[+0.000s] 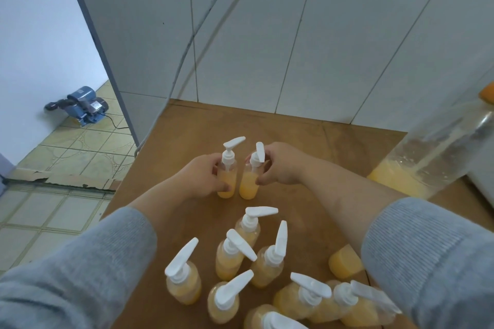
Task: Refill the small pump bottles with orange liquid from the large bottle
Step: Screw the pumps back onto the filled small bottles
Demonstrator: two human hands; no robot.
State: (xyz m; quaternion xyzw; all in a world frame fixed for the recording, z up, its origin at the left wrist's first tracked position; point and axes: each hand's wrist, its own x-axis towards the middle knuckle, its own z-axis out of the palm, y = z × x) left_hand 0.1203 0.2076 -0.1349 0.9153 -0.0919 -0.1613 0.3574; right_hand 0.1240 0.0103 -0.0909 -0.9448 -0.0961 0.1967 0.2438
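Observation:
Two small pump bottles stand upright side by side near the middle of the brown table (187, 136). My left hand (203, 176) grips the left pump bottle (227, 181) around its body. My right hand (278, 165) grips the right pump bottle (248, 184) around its upper body. Both bottles hold orange liquid and carry white pump heads. The large clear bottle (433, 152) stands at the right with a little orange liquid at its bottom and an orange cap (487, 91). Nearer to me, several more filled pump bottles (232, 254) stand in a cluster.
White tiled walls (294, 35) border the table at the back and right. A cable (187, 48) hangs down the wall to the table's back left corner. On the tiled floor at left sits a blue water pump (83, 104). A white object (481, 168) stands behind the large bottle.

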